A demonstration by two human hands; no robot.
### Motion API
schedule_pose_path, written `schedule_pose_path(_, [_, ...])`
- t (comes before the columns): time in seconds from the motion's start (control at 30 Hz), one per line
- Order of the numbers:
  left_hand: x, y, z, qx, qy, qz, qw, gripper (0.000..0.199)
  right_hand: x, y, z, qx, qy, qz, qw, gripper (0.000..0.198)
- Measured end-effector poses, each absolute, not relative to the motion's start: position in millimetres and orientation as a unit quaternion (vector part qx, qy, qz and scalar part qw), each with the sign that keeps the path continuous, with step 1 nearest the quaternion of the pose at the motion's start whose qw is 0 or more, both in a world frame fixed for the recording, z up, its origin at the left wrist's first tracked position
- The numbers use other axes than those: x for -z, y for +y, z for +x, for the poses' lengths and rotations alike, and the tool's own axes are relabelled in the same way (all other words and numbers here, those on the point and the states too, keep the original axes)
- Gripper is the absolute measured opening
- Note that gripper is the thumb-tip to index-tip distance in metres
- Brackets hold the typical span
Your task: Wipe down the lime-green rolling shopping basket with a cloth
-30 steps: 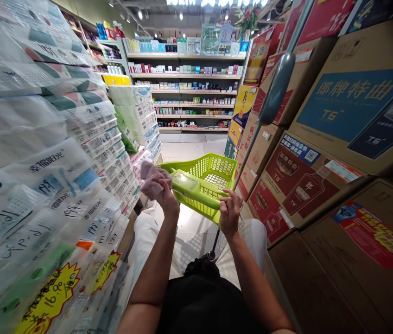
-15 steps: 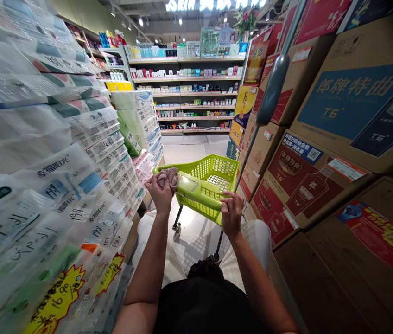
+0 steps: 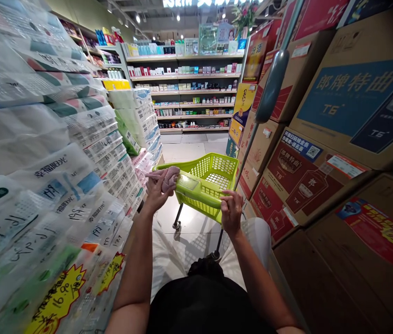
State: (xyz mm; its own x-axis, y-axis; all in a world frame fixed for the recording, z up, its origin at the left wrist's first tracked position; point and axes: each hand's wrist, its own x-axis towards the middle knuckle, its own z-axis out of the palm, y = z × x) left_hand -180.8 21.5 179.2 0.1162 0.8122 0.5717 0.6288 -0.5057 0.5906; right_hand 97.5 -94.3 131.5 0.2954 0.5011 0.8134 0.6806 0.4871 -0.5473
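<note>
In front of my knees stands a lime-green shopping basket cart on thin legs with casters. My left hand is closed on a crumpled pinkish-grey cloth, which lies against the left end of the cart's push handle. Part of the cloth sticks out to the left past my fingers. At the handle's other end, my right hand has its fingers curled over the green rim and grips it. My right palm is hidden from view.
Wrapped tissue packs are piled high close on the left. Cardboard cartons form a wall on the right, with a grey-gripped pole slanting in front. Stocked shelves stand across the aisle's far end, beyond the tiled floor.
My left hand has shifted slightly left and down and turned, and the cloth now spreads out to the left. My right hand stays at the handle's right end.
</note>
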Motion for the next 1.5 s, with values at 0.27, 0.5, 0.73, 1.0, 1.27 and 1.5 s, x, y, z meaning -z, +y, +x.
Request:
schedule_pose_path(0.27, [-181,19,-169,-0.533,0.416,0.732,0.083,0.049,-136,-93,102,0.060,-0.597,-0.485,0.636,0.017])
schedule_pose_path(0.5, [-174,-4,-131,-0.543,0.443,0.713,0.015,0.047,-138,-89,116,0.063,-0.584,-0.472,0.658,0.018])
schedule_pose_path(0.73, [-183,-19,-112,-0.435,0.443,0.783,0.031,0.042,-137,-82,132,0.040,-0.546,-0.486,0.681,0.024])
schedule_pose_path(1.0, [-187,-17,-98,-0.467,0.482,0.741,-0.017,0.039,-135,-73,147,0.030,-0.539,-0.482,0.690,0.027])
schedule_pose_path(1.27, [-213,-29,-77,-0.410,0.493,0.767,-0.001,0.028,-138,-74,142,0.043,-0.542,-0.488,0.683,0.025])
schedule_pose_path(1.5, [-222,-25,-78,-0.319,0.458,0.829,0.020,0.040,-139,-76,140,0.054,-0.541,-0.498,0.676,0.026])
